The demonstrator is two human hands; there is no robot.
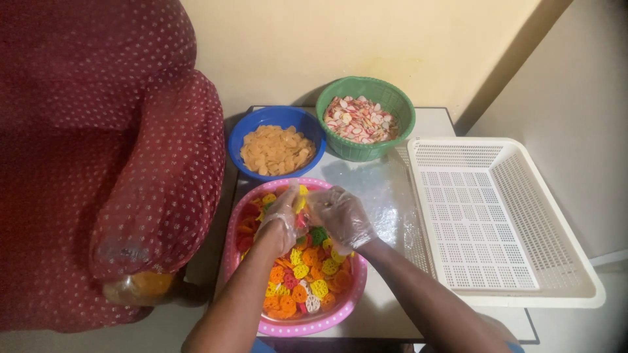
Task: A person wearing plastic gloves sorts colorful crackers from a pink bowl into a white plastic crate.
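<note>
Both gloved hands, left (282, 219) and right (340, 216), meet above the pink bowl (288, 325), fingers pinching a yellow cracker (301, 198).

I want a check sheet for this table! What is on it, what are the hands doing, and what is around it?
Surface: small white table, glossy, partly covered by the containers.
Job's things: round pink plastic bowl of colourful wheel-shaped crackers; a yellow cracker piece held above it.
Clutter: round blue plastic bowl of pale orange chips; round green plastic basket of white and pink chips; empty white perforated plastic tray overhanging the table's right edge.
Hands: left hand and right hand, both in clear plastic gloves, meet over the pink bowl; left pinches the yellow piece.
Cables: nothing seen.
Surroundings: dark red dotted armchair on the left; cream wall behind.
</note>
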